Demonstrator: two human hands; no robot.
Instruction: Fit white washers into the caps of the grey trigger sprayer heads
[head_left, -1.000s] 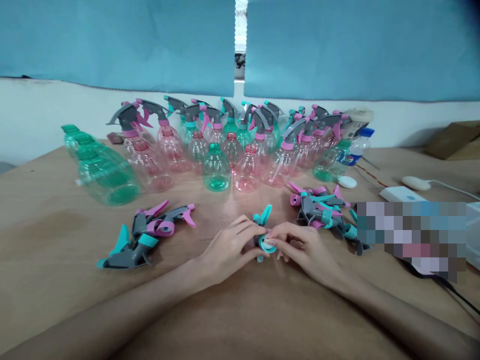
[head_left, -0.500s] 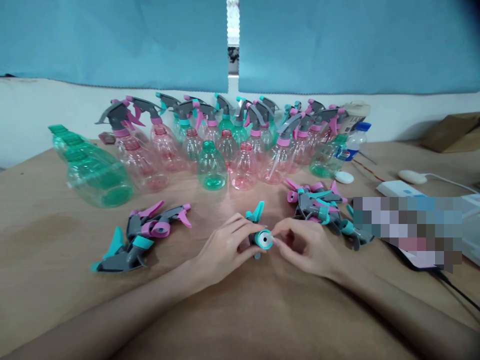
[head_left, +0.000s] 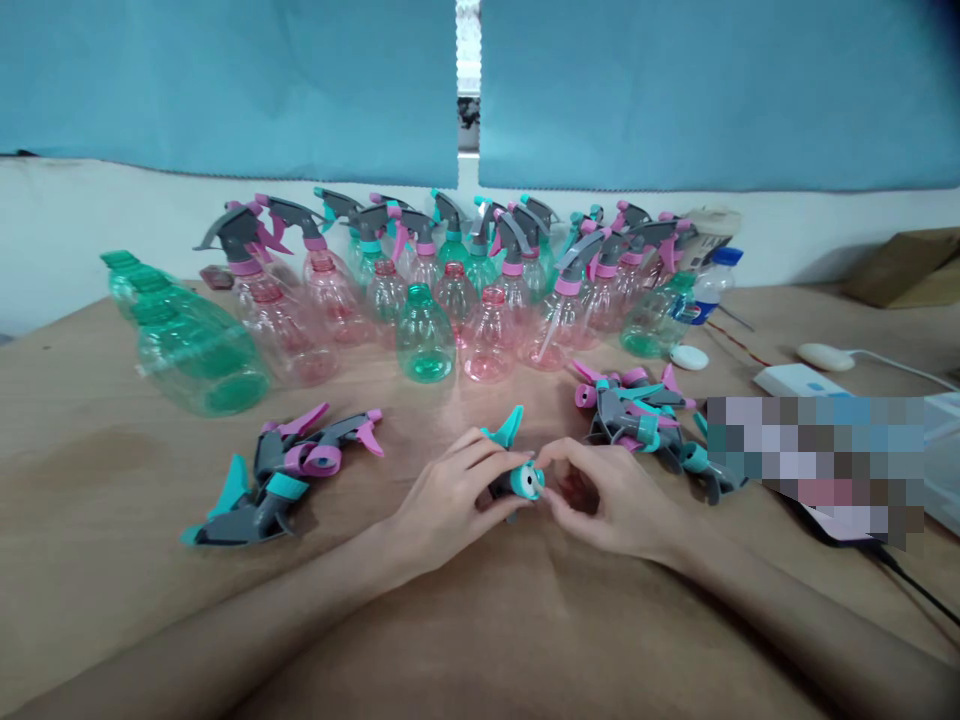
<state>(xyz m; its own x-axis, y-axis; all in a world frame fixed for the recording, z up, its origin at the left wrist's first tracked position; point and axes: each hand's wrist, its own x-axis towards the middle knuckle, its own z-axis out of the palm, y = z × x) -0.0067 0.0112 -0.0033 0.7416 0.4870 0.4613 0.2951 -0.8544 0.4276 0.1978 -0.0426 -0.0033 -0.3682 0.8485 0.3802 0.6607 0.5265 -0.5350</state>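
My left hand (head_left: 454,490) is closed around a grey and turquoise trigger spray head (head_left: 504,484) above the table. Its turquoise trigger sticks up behind my fingers. The open end of the collar (head_left: 528,481) faces me and to the right, showing a white disc with a dark central hole. At the collar's right rim, my right hand (head_left: 611,495) has thumb and index finger bent in a pinch, touching the edge. Loose spray heads lie on both sides: a left pile (head_left: 281,475) and a right pile (head_left: 637,415), in grey with pink or turquoise parts.
Behind my hands stand several open bottles, including a green bottle (head_left: 425,335) and a pink bottle (head_left: 491,340). Bottles with spray heads line the back. Green bottles (head_left: 199,350) lean at left. A blue-capped bottle (head_left: 712,285), white puck (head_left: 689,357) and cable (head_left: 915,580) are at right.
The spray head has turned, its collar opening now facing further right and its trigger leaning left. My right fingertips have shifted slightly left along the collar rim.
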